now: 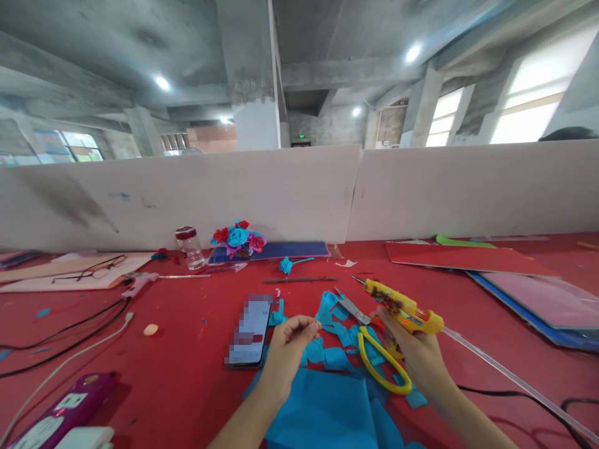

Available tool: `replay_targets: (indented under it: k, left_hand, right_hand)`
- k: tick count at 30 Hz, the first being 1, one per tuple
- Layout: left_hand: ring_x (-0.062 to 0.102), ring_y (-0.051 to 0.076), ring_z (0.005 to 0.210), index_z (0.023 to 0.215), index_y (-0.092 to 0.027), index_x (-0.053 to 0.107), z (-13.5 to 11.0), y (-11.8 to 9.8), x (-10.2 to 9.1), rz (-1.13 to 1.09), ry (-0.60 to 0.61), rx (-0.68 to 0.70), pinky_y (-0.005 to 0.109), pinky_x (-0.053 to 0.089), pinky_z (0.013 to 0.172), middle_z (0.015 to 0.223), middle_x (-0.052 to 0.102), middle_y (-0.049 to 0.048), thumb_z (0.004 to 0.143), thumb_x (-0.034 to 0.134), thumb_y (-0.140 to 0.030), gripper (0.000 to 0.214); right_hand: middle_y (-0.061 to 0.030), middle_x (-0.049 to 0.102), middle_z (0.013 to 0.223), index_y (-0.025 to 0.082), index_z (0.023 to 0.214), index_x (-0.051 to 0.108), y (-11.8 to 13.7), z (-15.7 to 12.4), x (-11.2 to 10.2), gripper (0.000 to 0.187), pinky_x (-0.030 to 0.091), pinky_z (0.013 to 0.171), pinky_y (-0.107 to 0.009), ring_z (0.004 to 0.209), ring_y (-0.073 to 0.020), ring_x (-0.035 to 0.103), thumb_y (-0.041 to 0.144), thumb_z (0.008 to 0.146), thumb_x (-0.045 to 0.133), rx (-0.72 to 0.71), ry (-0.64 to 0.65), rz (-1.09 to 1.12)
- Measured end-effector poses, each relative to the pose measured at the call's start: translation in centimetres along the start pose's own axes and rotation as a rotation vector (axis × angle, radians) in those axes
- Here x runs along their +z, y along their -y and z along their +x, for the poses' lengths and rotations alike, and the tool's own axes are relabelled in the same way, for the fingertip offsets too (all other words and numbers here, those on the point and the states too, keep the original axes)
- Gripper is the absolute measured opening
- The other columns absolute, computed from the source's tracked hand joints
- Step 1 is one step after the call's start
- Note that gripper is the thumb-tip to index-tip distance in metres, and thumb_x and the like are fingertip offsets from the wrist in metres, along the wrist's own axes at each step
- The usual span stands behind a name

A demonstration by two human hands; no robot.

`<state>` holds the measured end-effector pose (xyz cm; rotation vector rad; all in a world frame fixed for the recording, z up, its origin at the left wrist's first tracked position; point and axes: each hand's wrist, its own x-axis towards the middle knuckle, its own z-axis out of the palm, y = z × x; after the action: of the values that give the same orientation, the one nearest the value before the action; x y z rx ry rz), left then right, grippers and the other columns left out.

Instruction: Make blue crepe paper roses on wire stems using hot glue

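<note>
My right hand grips a yellow hot-glue gun, its nozzle pointing up and to the left and a clear glue stick trailing from its back. My left hand is closed in a pinch above blue paper strips; whatever it pinches is too small to make out. Yellow-handled scissors lie between my hands on the strips. A large blue sheet lies under my left wrist. A phone rests just left of my left hand.
Paper flowers and a small jar stand by the white partition. Glasses lie on pink sheets at left. Cables and a power strip cross the red table's near left. Coloured sheets lie at right.
</note>
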<state>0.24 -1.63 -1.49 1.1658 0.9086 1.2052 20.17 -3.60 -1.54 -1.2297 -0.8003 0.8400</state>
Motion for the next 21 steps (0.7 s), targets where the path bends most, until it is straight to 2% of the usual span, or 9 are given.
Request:
replay_targets:
  k: [4,8,12,16,21]
  left_hand:
    - [0.059,0.017,0.077,0.072,-0.017,0.068,-0.08,-0.11,0.01,0.046,-0.003,0.011,0.026,0.044,0.074,0.076,0.067,0.0037,0.072,0.064,-0.033,0.017]
    - [0.060,0.020,0.083,0.074,-0.019,0.071,-0.28,-0.33,0.04,0.102,0.024,0.099,0.029,0.044,0.077,0.082,0.069,0.0055,0.071,0.065,-0.031,0.013]
    - [0.060,0.020,0.080,0.066,-0.020,0.071,-0.46,-0.67,0.19,0.049,0.033,0.184,0.027,0.046,0.073,0.078,0.068,0.0043,0.066,0.068,-0.019,0.004]
    - [0.061,0.018,0.077,0.062,-0.022,0.071,-0.54,-0.67,0.25,-0.028,0.046,0.247,0.026,0.048,0.070,0.072,0.067,0.0019,0.065,0.068,-0.015,0.008]
    - [0.061,0.017,0.076,0.061,-0.023,0.071,-0.67,-0.70,0.15,-0.068,0.067,0.306,0.027,0.048,0.073,0.070,0.068,0.0010,0.064,0.070,-0.014,0.010]
  right_hand:
    - [0.0080,0.036,0.039,0.018,0.052,0.045,0.16,-0.16,0.00,0.038,0.023,0.033,-0.019,0.037,-0.0059,0.029,0.042,0.056,0.074,-0.025,-0.002,-0.033]
    - [0.0081,0.035,0.039,0.019,0.048,0.042,0.26,-0.13,0.11,0.039,0.023,0.032,-0.019,0.036,-0.0053,0.028,0.039,0.055,0.074,-0.070,0.006,-0.034]
    - [0.0072,0.035,0.040,0.019,0.046,0.043,0.42,-0.15,0.15,0.038,0.022,0.031,-0.020,0.036,-0.0054,0.028,0.039,0.055,0.074,-0.086,0.017,-0.043]
    - [0.0072,0.034,0.040,0.019,0.045,0.042,0.56,-0.30,0.16,0.040,0.022,0.032,-0.020,0.037,-0.0053,0.027,0.041,0.056,0.073,-0.098,0.058,-0.017]
    - [0.0076,0.032,0.040,0.019,0.044,0.040,0.60,-0.41,0.28,0.042,0.020,0.031,-0.020,0.036,-0.0051,0.025,0.043,0.054,0.073,-0.082,0.049,-0.017]
